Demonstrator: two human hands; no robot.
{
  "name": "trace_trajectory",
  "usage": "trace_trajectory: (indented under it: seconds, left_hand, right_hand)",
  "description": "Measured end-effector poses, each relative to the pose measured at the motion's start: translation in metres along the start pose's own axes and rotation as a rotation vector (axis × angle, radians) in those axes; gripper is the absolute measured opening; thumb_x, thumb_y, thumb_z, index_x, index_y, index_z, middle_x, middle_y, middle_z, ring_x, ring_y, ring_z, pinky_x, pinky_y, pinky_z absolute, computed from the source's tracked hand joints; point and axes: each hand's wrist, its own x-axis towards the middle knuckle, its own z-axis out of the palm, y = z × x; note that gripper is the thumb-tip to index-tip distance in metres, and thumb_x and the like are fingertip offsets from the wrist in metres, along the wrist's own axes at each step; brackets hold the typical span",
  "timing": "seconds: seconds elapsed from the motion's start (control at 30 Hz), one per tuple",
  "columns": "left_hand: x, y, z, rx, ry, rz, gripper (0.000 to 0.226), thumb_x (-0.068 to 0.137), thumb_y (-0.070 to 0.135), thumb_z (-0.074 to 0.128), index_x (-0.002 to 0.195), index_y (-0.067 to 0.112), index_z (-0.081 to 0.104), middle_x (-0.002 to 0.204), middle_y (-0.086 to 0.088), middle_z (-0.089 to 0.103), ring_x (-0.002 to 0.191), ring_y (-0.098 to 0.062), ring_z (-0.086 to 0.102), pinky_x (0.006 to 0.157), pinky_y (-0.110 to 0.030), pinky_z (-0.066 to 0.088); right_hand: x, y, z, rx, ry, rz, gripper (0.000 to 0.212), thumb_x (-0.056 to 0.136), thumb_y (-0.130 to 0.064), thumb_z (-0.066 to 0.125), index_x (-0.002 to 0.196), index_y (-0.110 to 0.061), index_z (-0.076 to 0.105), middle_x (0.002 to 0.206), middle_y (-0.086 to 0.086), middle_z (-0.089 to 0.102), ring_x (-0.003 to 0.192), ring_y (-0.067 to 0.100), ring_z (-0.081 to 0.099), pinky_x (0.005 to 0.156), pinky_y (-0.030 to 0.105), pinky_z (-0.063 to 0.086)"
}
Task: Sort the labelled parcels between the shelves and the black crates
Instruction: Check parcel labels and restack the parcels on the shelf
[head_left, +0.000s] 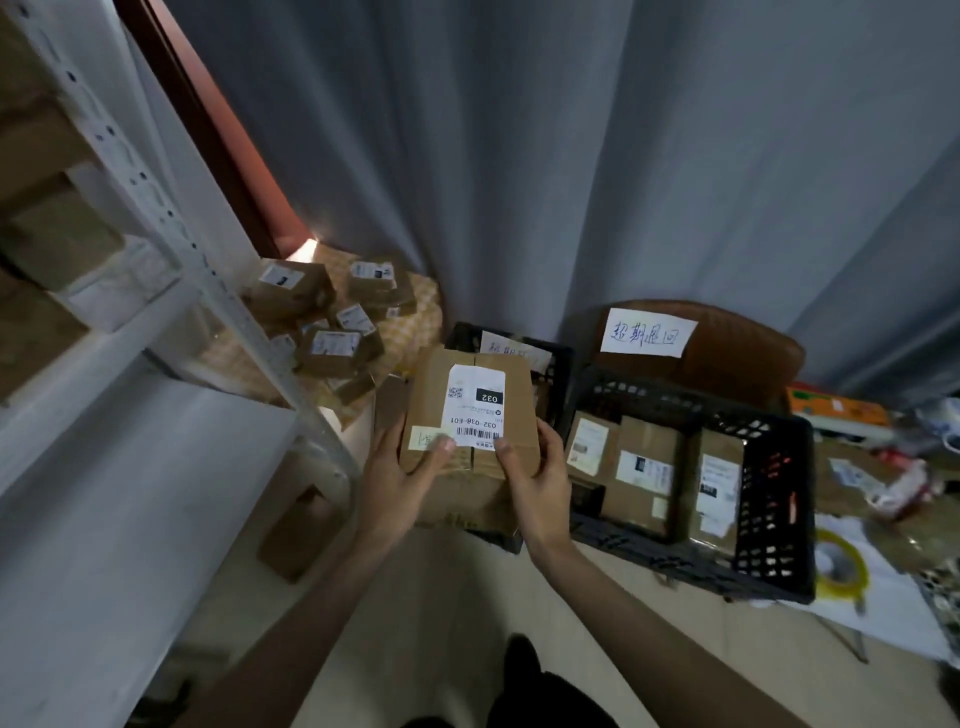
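A brown cardboard parcel (514, 384) with a white label reading 032 is held up in front of me. My left hand (400, 478) grips its lower left corner, thumb on the label. My right hand (535, 478) grips the lower right corner, thumb on the barcode. Behind the parcel stands a black crate (550, 358) with a handwritten paper tag. A second black crate (774, 499) to the right holds several labelled parcels (644, 473). White metal shelves (156, 208) rise on the left with boxes on the upper levels.
A heap of small labelled parcels (332, 322) lies on a patterned cloth behind the shelf post. A brown chair (748, 353) carries a handwritten sign (647, 332). A roll of yellow tape (841, 571) and clutter lie at right. Grey curtains hang behind.
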Motion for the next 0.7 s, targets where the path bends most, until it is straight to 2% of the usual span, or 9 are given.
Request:
trace_trajectory:
  seconds: [0.07,0.13,0.2,0.27,0.4,0.47,0.53,0.63,0.7]
  left_hand:
    - [0.010,-0.011,0.009,-0.003,0.020,-0.059,0.038,0.087,0.048,0.073,0.121,0.045,0.057,0.112,0.022,0.064,0.098,0.012,0.062,0.083,-0.017,0.054]
    - [0.021,-0.026,0.017,-0.015,0.031,-0.112,0.049,0.080,0.059,0.071,0.123,0.038,0.062,0.115,0.015,0.066,0.103,-0.001,0.066,0.086,-0.033,0.059]
    - [0.032,-0.035,0.025,-0.001,0.017,-0.155,0.054,0.078,0.066,0.069,0.123,0.037,0.061,0.117,0.011,0.064,0.106,-0.007,0.065,0.086,-0.038,0.060]
    - [0.045,-0.036,0.032,0.017,-0.011,-0.191,0.055,0.081,0.065,0.070,0.126,0.036,0.058,0.119,0.012,0.061,0.109,-0.010,0.063,0.086,-0.037,0.061]
    - [0.084,-0.048,0.043,0.007,-0.092,-0.188,0.050,0.087,0.053,0.072,0.130,0.033,0.059,0.117,0.017,0.066,0.106,0.000,0.065,0.085,-0.031,0.061]
    - [0.110,-0.061,0.050,-0.013,-0.161,-0.202,0.051,0.087,0.055,0.071,0.133,0.037,0.056,0.121,0.017,0.067,0.110,-0.002,0.065,0.087,-0.033,0.060]
    - [0.138,-0.070,0.057,-0.023,-0.215,-0.216,0.051,0.089,0.050,0.071,0.136,0.038,0.053,0.123,0.019,0.066,0.111,0.000,0.064,0.088,-0.028,0.059]
    - [0.186,-0.090,0.071,-0.051,-0.275,-0.251,0.049,0.087,0.049,0.074,0.131,0.037,0.057,0.120,0.014,0.068,0.108,-0.005,0.067,0.087,-0.036,0.060]
    - [0.219,-0.103,0.081,-0.034,-0.303,-0.257,0.046,0.087,0.049,0.074,0.128,0.034,0.060,0.116,0.014,0.069,0.105,-0.003,0.068,0.085,-0.030,0.060]
  right_hand:
    - [0.017,0.012,0.002,-0.020,-0.030,0.052,0.062,0.091,-0.041,0.073,0.144,-0.027,0.045,0.128,-0.011,0.063,0.115,0.005,0.062,0.102,0.040,0.053]
    - [0.032,0.020,0.005,-0.037,-0.062,0.106,0.062,0.092,-0.041,0.071,0.146,-0.028,0.043,0.126,-0.011,0.062,0.113,0.007,0.062,0.099,0.042,0.055]
    - [0.046,0.028,0.008,-0.052,-0.075,0.157,0.063,0.092,-0.043,0.070,0.147,-0.030,0.042,0.125,-0.012,0.060,0.113,0.010,0.062,0.097,0.043,0.056]
    - [0.061,0.034,0.013,-0.064,-0.086,0.203,0.064,0.091,-0.046,0.069,0.147,-0.031,0.040,0.122,-0.016,0.057,0.112,0.009,0.061,0.096,0.043,0.057]
    - [0.096,0.046,0.023,-0.075,-0.078,0.276,0.065,0.092,-0.045,0.069,0.148,-0.031,0.039,0.114,-0.029,0.051,0.106,0.001,0.058,0.094,0.036,0.057]
    - [0.116,0.053,0.029,-0.062,-0.057,0.319,0.066,0.092,-0.044,0.069,0.148,-0.031,0.038,0.117,-0.025,0.053,0.109,0.005,0.059,0.095,0.038,0.057]
    - [0.137,0.061,0.039,-0.058,-0.026,0.345,0.068,0.091,-0.046,0.070,0.149,-0.031,0.037,0.122,-0.017,0.055,0.113,0.012,0.061,0.095,0.043,0.057]
    - [0.170,0.071,0.056,-0.077,0.044,0.398,0.070,0.092,-0.047,0.068,0.151,-0.029,0.036,0.127,-0.011,0.054,0.114,0.014,0.060,0.095,0.042,0.057]
    - [0.194,0.077,0.069,-0.079,0.079,0.416,0.069,0.093,-0.046,0.067,0.152,-0.029,0.035,0.133,-0.005,0.055,0.115,0.016,0.060,0.094,0.041,0.058]
